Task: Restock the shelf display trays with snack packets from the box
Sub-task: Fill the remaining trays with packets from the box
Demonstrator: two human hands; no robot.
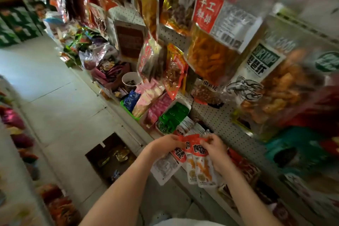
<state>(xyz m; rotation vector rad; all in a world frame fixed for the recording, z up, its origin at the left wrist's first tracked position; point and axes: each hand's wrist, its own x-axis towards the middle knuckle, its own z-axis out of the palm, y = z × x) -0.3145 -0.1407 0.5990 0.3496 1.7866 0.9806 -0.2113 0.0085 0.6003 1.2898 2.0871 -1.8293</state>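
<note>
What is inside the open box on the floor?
The open box holds loose snack packets, some gold and some blue. Its bottom is covered by them and too dark to see.

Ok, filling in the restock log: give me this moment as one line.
left hand: holds snack packets | right hand: pinches same packets | box: open, on floor

both hands [190,149] gripping snack packets [199,163], shelf [211,115]

The box [110,158] sits on the floor [55,97], left of and below the shelf [132,130]. Display trays [180,100] stand in a row on it, hanging bags [211,57] above, snack packets [198,165] held before the nearest tray
</note>
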